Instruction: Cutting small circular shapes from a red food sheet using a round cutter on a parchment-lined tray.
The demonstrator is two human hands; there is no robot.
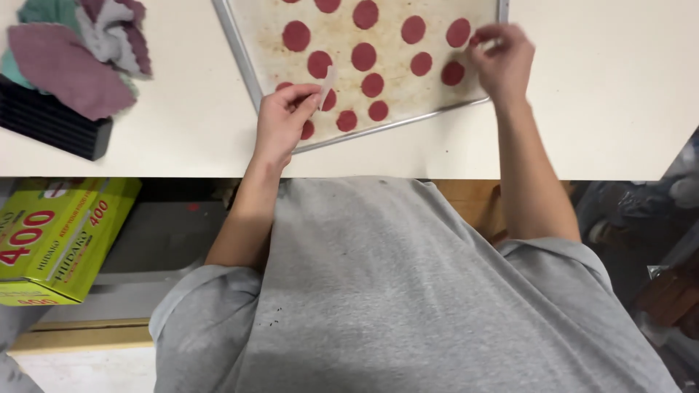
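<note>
- Surroundings: a heap of cloths (pixel 80 44) in mauve, grey and teal lies at the far left of the pale worktop (pixel 611 94), resting partly on a black ribbed block (pixel 51 124). Both sit well apart from the tray; nothing stands between my hands and the tray.
- Packaging: a long yellow-green carton (pixel 62 236) with red print sits below the table edge, to my left, on a lower level.
- Container: a metal-rimmed baking tray (pixel 240 62) lined with stained pale paper holds flat dark-red discs (pixel 363 56) in loose rows.
- My left hand (pixel 280 120) rests over the tray's near corner, thumb and forefinger pinching a small pale scraper (pixel 328 84) that stands tilted among the discs.
- My right hand (pixel 502 62) is at the tray's right edge, fingertips drawn together, pinching at the rim of one red disc (pixel 474 41); the grip itself is partly hidden.
</note>
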